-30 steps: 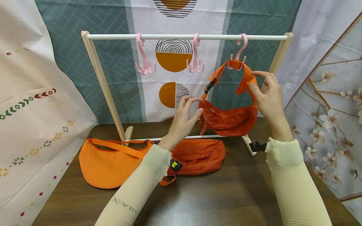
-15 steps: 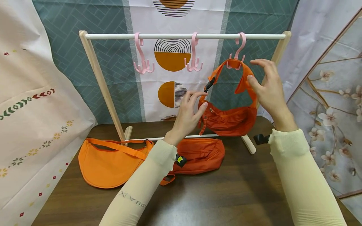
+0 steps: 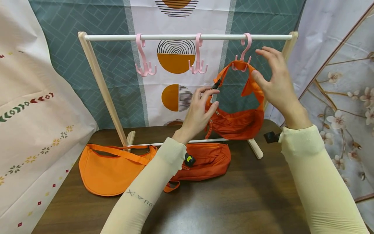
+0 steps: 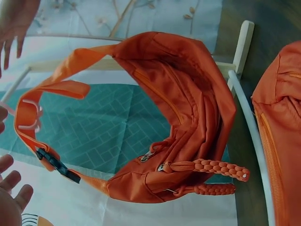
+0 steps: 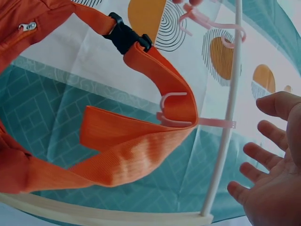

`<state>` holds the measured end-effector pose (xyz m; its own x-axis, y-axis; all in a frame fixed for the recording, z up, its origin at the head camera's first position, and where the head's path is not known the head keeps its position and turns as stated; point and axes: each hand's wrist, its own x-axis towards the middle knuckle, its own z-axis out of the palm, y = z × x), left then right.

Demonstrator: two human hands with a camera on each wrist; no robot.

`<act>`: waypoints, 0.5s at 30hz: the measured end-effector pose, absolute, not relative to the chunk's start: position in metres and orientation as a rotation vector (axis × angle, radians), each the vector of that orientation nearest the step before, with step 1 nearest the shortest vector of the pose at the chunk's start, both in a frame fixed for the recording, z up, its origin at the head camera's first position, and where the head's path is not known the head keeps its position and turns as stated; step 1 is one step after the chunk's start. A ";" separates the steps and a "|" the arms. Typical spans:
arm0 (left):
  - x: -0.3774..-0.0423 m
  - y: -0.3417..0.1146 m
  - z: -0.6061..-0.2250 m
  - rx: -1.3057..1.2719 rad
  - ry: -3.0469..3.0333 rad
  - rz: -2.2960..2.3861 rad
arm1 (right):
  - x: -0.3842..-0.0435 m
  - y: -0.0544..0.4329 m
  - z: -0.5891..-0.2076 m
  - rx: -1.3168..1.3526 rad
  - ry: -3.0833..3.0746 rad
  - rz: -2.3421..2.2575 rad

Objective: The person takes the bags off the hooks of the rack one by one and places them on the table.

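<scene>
A red-orange waist bag (image 3: 236, 125) hangs by its strap (image 5: 127, 162) from the rightmost pink hook (image 3: 247, 45) on the white bar. Beside the strap's black buckle (image 4: 56, 165) is my left hand (image 3: 200, 110), fingers spread; the left wrist view has a gap between them. To the right of the strap my right hand (image 3: 277, 79) is raised with fingers apart. From the right wrist view, this hand (image 5: 277, 165) is clear of both strap and hook. Braided zip pulls (image 4: 218, 169) dangle from the bag's left end.
Two more pink hooks (image 3: 145, 65) hang further left on the rack's bar (image 3: 172, 37). An orange crescent bag (image 3: 109, 175) and another red-orange waist bag (image 3: 210, 162) lie on the brown table (image 3: 222, 201). Wooden posts (image 3: 102, 87) bound the rack.
My right hand has let go of the strap and moved up and outward. My left hand has shifted up and right, near the buckle. The bag keeps hanging from its hook.
</scene>
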<state>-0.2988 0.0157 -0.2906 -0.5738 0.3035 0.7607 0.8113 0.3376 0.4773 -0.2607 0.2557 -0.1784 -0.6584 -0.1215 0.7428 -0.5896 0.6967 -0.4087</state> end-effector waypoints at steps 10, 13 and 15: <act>-0.307 0.019 -0.282 -0.972 -2.101 -1.110 | -0.258 0.247 -0.157 0.604 -2.191 0.850; -0.308 0.020 -0.279 -0.973 -2.117 -1.099 | -0.259 0.245 -0.151 0.598 -2.200 0.808; -0.310 0.021 -0.278 -0.974 -2.117 -1.089 | -0.261 0.245 -0.147 0.586 -2.212 0.801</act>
